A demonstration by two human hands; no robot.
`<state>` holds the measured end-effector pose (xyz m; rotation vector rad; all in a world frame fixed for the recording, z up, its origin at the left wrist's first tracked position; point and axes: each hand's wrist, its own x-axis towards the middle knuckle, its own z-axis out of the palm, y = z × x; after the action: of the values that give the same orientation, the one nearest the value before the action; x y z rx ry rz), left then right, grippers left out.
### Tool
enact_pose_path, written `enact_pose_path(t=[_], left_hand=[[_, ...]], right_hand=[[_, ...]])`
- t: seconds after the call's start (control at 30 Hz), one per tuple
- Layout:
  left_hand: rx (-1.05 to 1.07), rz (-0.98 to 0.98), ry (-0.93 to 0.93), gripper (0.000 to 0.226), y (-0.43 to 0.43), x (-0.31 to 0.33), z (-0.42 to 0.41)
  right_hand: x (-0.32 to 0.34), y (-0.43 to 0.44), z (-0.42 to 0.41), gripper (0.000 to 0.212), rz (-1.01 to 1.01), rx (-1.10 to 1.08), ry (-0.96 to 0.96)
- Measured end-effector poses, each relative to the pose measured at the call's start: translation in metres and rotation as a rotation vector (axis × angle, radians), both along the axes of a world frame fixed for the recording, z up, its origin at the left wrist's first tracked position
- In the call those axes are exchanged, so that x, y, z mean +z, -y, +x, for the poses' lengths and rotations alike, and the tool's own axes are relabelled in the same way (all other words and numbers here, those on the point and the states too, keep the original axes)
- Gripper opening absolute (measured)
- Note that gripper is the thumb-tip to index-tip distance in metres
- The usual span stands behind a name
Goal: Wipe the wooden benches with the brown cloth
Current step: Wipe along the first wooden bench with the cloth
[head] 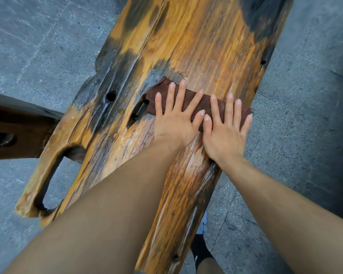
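Both forearms point(107, 204) reach over the weathered wooden worktop point(206, 46). The left hand point(174, 123) and right hand point(226, 133) lie flat, fingers spread, pressing the brown cloth point(190, 94) mid-plank, likely for an even wipe.

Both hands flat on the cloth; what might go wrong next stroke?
The brown cloth ends beside a dark slot in the bench; it may snag. Left hand fingertips overhang the cloth onto rough, cracked wood: splinter risk. Under the right hand, the cloth reaches the bench edge and might slide off.
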<state>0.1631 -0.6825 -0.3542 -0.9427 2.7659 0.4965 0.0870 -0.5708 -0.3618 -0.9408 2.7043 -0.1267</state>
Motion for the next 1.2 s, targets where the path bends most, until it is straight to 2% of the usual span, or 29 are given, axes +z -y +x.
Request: enact_pose_path(t=[0.47, 0.8, 0.93, 1.2], left_hand=[[0.082, -0.066, 0.018, 0.053, -0.036, 0.0, 0.171], [0.337, -0.057, -0.006, 0.054, -0.077, -0.005, 0.333], [0.493, -0.013, -0.009, 0.055, -0.085, -0.01, 0.367], [0.709, 0.144, -0.261, 0.067, -0.059, -0.027, 0.374]], right_hand=[[0.013, -0.023, 0.17, 0.054, 0.045, 0.043, 0.095], [0.02, -0.037, 0.31, 0.056, 0.033, 0.244, 0.13], [0.02, -0.032, 0.338, 0.056, 0.032, 0.369, 0.108], [0.012, 0.013, 0.352, 0.053, 0.016, 0.475, 0.093]])
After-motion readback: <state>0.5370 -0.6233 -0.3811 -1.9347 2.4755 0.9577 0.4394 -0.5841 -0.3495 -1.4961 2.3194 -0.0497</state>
